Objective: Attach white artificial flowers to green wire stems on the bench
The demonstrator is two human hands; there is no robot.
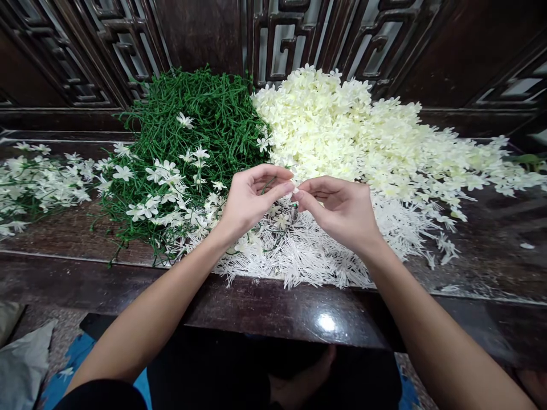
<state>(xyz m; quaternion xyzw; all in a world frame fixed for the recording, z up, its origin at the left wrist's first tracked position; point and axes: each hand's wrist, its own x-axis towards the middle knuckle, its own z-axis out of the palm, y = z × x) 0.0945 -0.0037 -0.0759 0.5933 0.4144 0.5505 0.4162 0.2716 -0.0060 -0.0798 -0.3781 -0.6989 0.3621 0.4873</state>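
Note:
My left hand (pixel 252 193) and my right hand (pixel 339 212) meet fingertip to fingertip above the piles, both closed in a pinch. Between them is a small white flower piece (pixel 295 191), mostly covered by the fingers. A bit of thin green artificial stem (pixel 268 184) shows inside my left hand. Under the hands lies a heap of thin white plastic sprigs (pixel 325 259). Just behind them rises a large pile of cream artificial blossoms (pixel 329 128). Green plastic stems (pixel 192 105) are heaped to the left, with white flowers (pixel 164 176) on several of them.
More white flowers on stems (pixel 47 176) lie at the far left of the dark wooden bench (pixel 491 245). A carved wooden lattice back (pixel 290 40) stands behind the piles. Blue material (pixel 77 359) and a pale bag (pixel 25 353) are on the floor below.

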